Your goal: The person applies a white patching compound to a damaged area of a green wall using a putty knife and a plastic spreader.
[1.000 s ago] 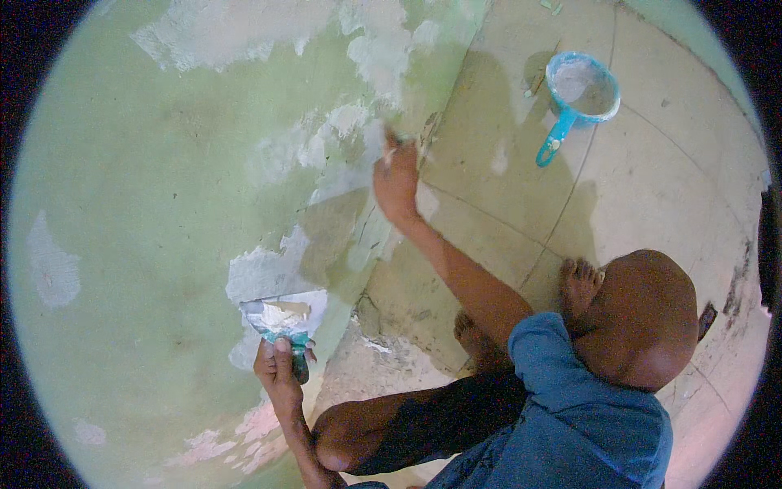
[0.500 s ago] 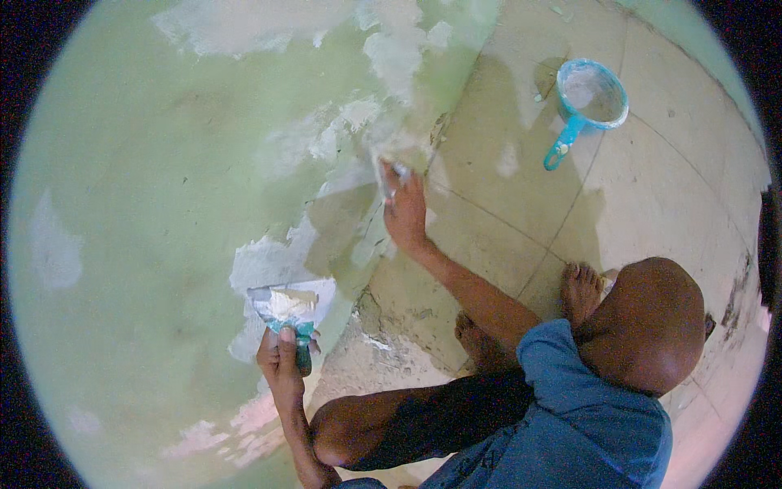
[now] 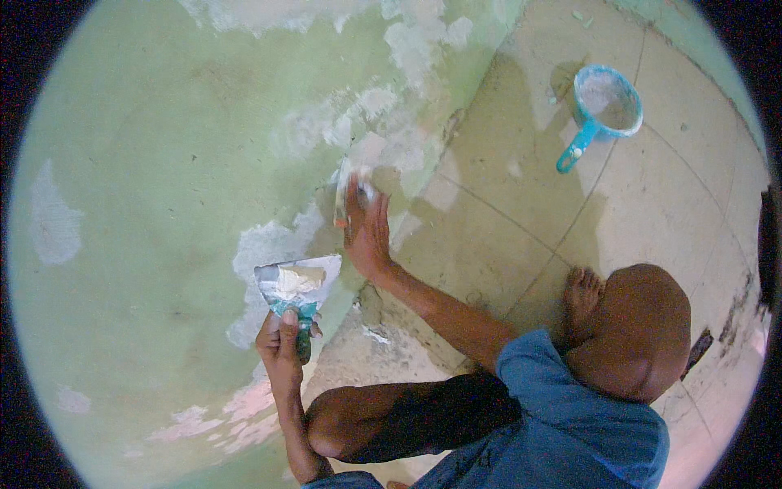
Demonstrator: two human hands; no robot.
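My left hand point(image 3: 281, 352) is closed round the green handle of a putty knife point(image 3: 269, 285), thumb on top. A lump of off-white putty point(image 3: 298, 280) lies on its wide blade, which is held up over a pale patch of the green wall point(image 3: 179, 187). Farther up and to the right, my right hand point(image 3: 368, 240) grips a flat scraper point(image 3: 342, 191) with an orange end, its fingers stretched along it. The scraper is against or very near the wall beside a whitish putty patch point(image 3: 375, 151). Motion blurs its blade, and fingers hide part of it.
A blue dipper point(image 3: 585, 138) with a handle holds whitish putty on the tiled floor point(image 3: 521, 220) at the right. A diagonal edge separates green wall from floor. A broken, rough strip point(image 3: 399, 330) lies beneath my right forearm. Bare feet point(image 3: 582, 293) rest on the tiles.
My right hand and its scraper have moved left and slightly down along the wall. My left hand still holds the loaded putty knife nearly in place. The whole view has shifted slightly.
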